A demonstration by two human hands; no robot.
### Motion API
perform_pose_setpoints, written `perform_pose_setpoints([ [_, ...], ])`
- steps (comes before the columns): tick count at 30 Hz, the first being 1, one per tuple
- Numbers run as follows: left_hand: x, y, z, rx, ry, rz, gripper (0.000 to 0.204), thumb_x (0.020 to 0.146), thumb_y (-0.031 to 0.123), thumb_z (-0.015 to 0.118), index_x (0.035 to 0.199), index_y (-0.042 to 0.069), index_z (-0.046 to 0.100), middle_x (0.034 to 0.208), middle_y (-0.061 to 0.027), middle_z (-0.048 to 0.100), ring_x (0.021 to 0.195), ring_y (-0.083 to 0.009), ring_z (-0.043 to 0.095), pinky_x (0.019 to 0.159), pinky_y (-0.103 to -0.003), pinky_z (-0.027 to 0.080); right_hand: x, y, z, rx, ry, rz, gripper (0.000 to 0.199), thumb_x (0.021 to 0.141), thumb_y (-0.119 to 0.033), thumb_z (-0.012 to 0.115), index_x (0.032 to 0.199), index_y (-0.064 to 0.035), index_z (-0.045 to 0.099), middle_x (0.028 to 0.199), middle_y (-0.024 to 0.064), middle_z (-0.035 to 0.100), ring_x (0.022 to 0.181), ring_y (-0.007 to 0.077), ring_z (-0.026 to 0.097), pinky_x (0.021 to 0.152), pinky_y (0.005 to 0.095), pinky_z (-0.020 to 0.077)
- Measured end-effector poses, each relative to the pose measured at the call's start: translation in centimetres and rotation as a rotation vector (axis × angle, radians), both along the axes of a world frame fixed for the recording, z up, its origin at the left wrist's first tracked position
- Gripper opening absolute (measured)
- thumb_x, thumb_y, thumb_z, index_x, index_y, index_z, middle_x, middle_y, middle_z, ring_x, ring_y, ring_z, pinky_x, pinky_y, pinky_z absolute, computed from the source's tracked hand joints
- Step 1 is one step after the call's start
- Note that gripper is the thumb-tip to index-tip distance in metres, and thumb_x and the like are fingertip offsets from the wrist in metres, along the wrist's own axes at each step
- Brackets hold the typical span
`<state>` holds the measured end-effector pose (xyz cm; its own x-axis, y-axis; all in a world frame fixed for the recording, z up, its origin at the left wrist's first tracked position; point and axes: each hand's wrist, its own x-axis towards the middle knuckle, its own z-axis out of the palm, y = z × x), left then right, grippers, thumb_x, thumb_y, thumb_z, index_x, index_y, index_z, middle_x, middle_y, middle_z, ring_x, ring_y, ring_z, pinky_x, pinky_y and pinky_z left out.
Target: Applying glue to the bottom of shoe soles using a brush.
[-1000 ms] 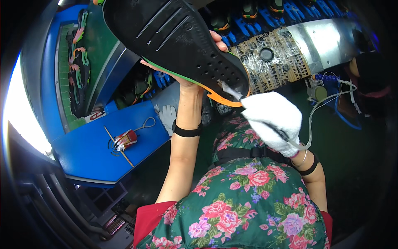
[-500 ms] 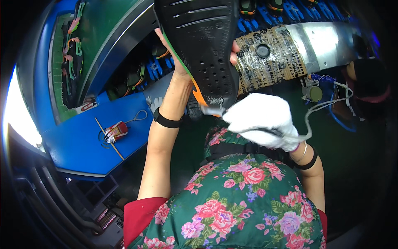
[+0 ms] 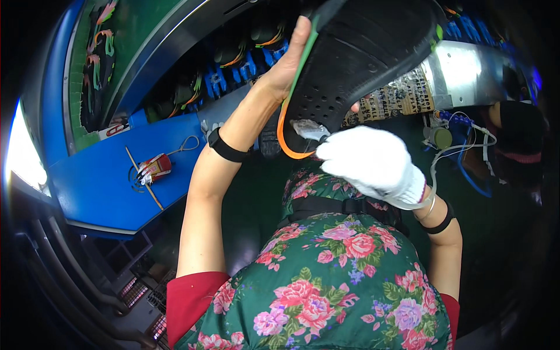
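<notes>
While the bare left hand grips a black shoe sole raised above the blue worktop's right edge, the white-gloved right hand clenches a small brush. Its bristles touch the sole's orange-rimmed end.

raised black sole blocks ahead, open gap above blue bench left

Shoe sole — matt black rubber, perforated, glossy orange-green edging. Glove — white knit cloth. Counter — smooth blue paint. Panel at 1 o'clock — shiny metal.
</notes>
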<state>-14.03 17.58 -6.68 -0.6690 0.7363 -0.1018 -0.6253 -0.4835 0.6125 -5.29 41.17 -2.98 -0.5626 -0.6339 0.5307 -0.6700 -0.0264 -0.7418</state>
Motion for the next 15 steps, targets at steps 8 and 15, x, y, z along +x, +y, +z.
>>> perform_pose_setpoints([
  [8, 0.5, 0.3, 1.4, -0.600, 0.010, 0.063, 0.109, 0.085, 0.093, 0.036, 0.149, 0.005, 0.052, 0.119, -0.0257, 0.070, 0.093, -0.0389, 0.077, 0.077, -0.053, 0.067, -1.8, -0.4, -0.5, -0.021, -0.090, 0.123, 0.024, 0.081, -0.005, 0.078, 0.105, -0.0086, 0.079, 0.105, 0.0109, 0.079, 0.096, 0.0283, 0.076, 0.082, 0.0372, 0.0613],
  [15, 2.9, 0.1, -1.2, -0.181, -0.233, 0.227, 0.087, 0.106, 0.070, 0.028, 0.144, -0.003, 0.054, 0.121, -0.0258, 0.071, 0.094, -0.0436, 0.075, 0.087, -0.054, 0.062, -2.0, 1.6, 1.8, -0.211, -0.777, -0.178, 0.011, 0.075, 0.009, 0.077, 0.084, 0.0020, 0.076, 0.098, 0.0191, 0.078, 0.089, 0.0249, 0.075, 0.084, 0.0354, 0.0590],
])
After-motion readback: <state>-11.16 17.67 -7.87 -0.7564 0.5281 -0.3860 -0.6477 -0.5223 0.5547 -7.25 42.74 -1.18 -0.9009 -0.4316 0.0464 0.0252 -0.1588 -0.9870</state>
